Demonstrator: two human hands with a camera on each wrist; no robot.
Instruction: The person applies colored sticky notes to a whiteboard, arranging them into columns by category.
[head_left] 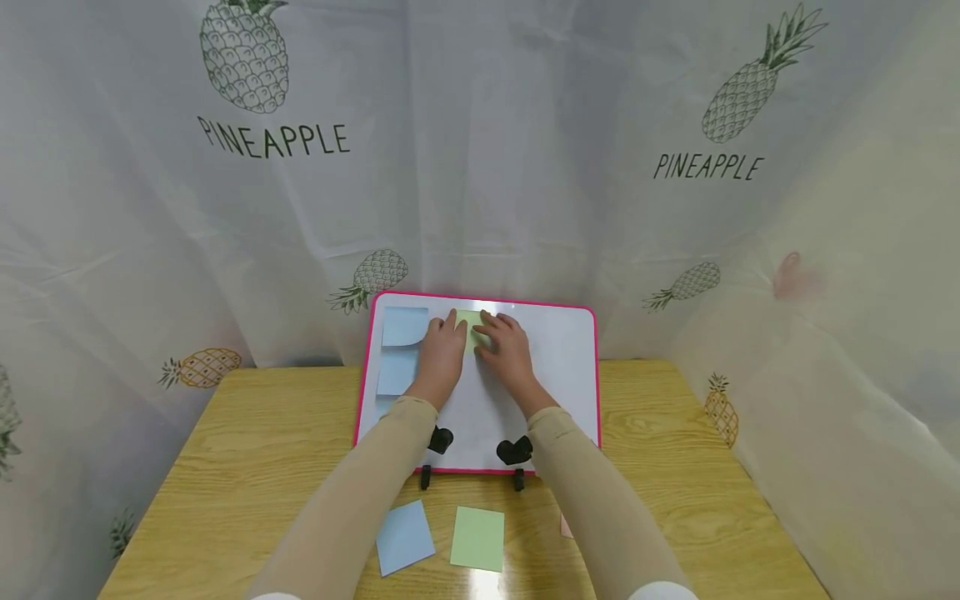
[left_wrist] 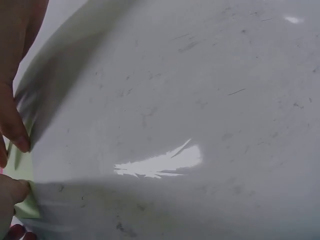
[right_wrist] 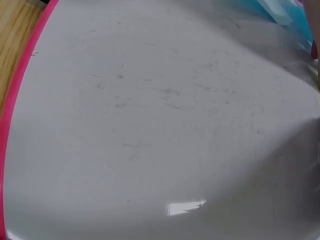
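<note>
A light green sticky note (head_left: 471,317) lies against the upper part of a white board (head_left: 558,375) with a pink rim. Both hands are at it. My left hand (head_left: 441,357) touches its left edge with extended fingers and thumb, partly covering it. My right hand (head_left: 510,352) rests its spread fingertips on the right side. In the left wrist view the thumb presses the green note (left_wrist: 17,167) near its lower edge, with the other hand's fingers just above. Blue sticky notes (head_left: 405,326) run down the board's left side, the lowest mostly hidden by my left sleeve.
On the wooden table (head_left: 652,433) before the board lie a blue note pad (head_left: 405,537) and a green note pad (head_left: 477,539). A pink one (head_left: 566,527) shows beside my right sleeve. Black feet (head_left: 519,479) prop the board. A pineapple-print curtain (head_left: 480,167) hangs behind.
</note>
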